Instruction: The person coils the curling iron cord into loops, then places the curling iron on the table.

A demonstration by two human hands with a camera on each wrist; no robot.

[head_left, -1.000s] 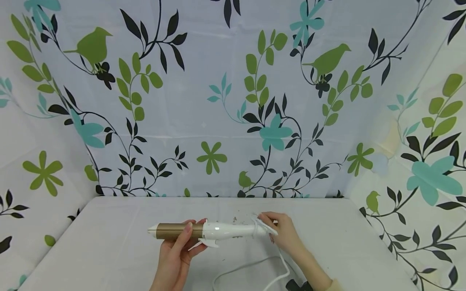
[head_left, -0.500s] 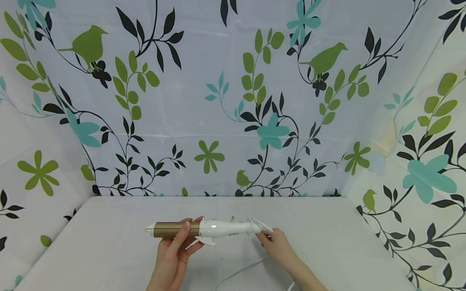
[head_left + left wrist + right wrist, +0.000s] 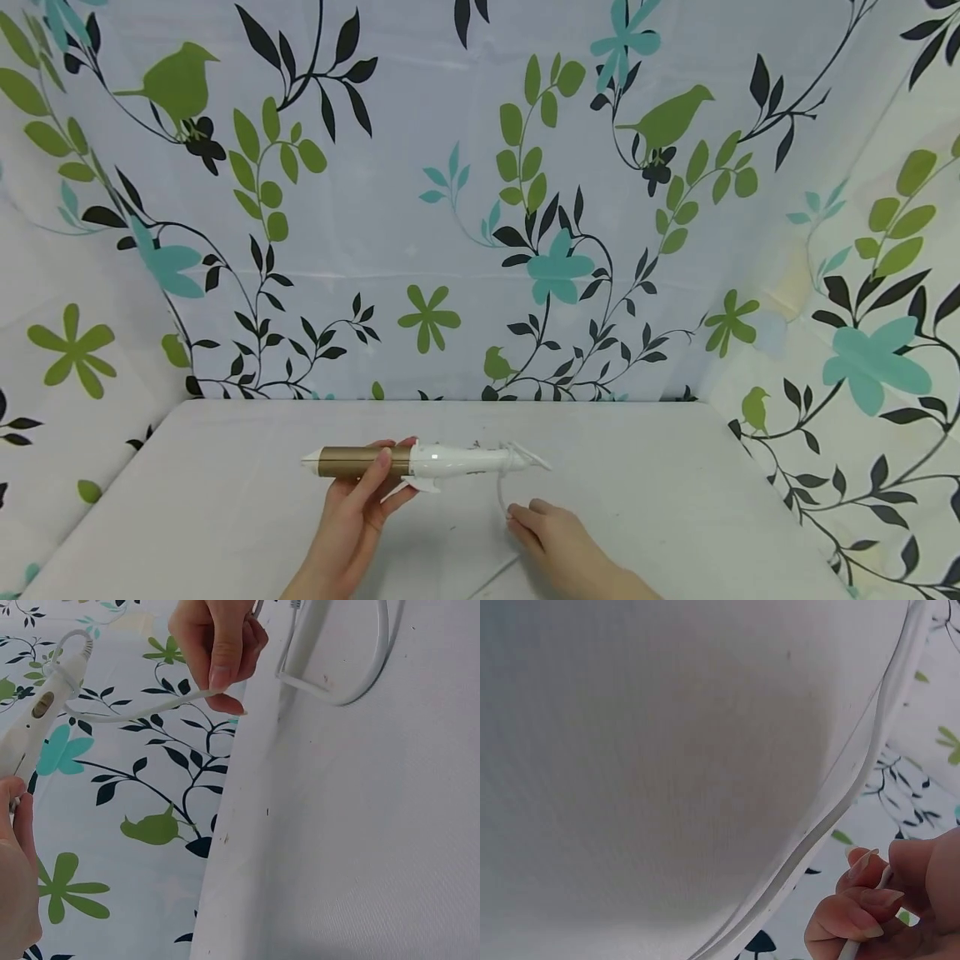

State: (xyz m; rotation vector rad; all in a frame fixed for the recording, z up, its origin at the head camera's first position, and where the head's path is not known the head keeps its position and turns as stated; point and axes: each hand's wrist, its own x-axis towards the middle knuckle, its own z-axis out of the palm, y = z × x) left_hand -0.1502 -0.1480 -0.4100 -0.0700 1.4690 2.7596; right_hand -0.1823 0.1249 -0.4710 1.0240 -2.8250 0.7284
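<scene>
A curling iron (image 3: 457,460) with a gold barrel and a white handle lies level across the head view, its tip to the left. My left hand (image 3: 351,508) grips it by the barrel, thumb in front. Its white cord (image 3: 501,492) loops round the narrow handle end and drops to my right hand (image 3: 555,537), which pinches it between thumb and fingers. The left wrist view shows the cord (image 3: 127,716) stretched from the handle (image 3: 30,735) to the right hand (image 3: 217,652). In the right wrist view, a cord length (image 3: 810,840) curves past the pinching fingers (image 3: 847,915).
Beneath the hands is a white table (image 3: 225,500) with small dark specks. A patterned curtain (image 3: 420,208) with leaves, birds and flowers stands behind it and along both sides. More cord (image 3: 495,575) trails at the front edge of the head view.
My right hand has moved from the handle end down and left, drawing a length of cord away from it. The left hand keeps its grip on the barrel.
</scene>
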